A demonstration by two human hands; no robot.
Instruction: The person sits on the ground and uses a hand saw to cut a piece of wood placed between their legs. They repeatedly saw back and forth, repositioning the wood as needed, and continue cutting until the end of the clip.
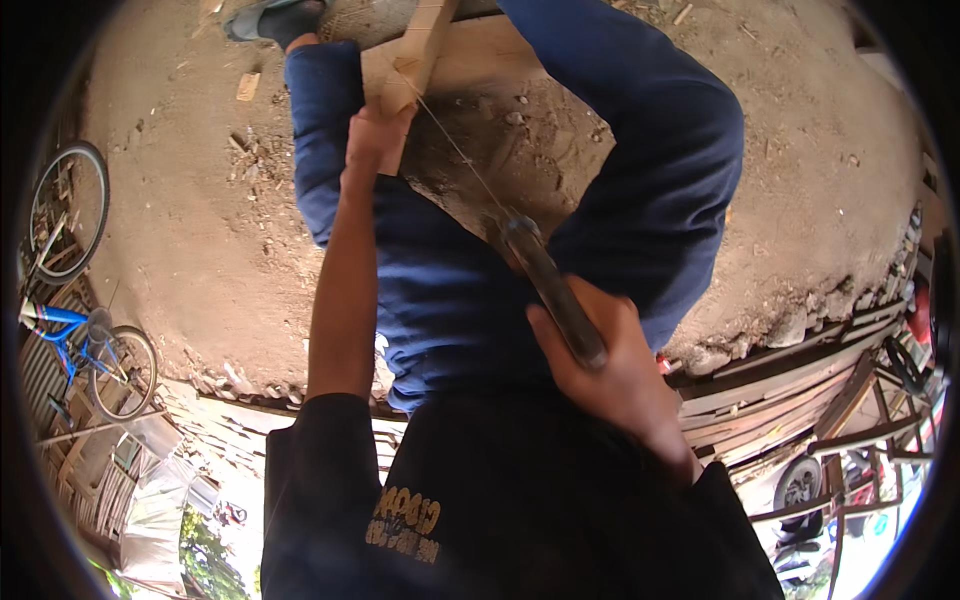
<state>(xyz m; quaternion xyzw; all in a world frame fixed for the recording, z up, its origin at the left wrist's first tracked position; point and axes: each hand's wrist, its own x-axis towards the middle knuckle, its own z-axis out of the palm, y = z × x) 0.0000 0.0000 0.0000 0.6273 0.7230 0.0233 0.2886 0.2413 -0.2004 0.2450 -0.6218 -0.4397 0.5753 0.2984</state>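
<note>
My right hand (pixel 615 360) is closed around the dark handle of a handsaw (pixel 550 285). The saw's thin blade, seen nearly edge-on, slants up and left to a light wooden beam (pixel 428 45) and meets it just beyond my left hand. My left hand (pixel 375 137) grips the near end of that beam beside my left leg. Under the beam lies a wider light board (pixel 485 50), set crosswise between my legs. How deep the blade sits in the wood, I cannot tell.
Dirt ground (pixel 190 200) strewn with wood chips surrounds my legs. A small wood offcut (pixel 248 86) lies at the upper left. Bicycles, including a blue one (pixel 65 335), stand at the left. Stacked planks (pixel 760 385) and stones edge the right, with a motorcycle wheel (pixel 798 485) beyond.
</note>
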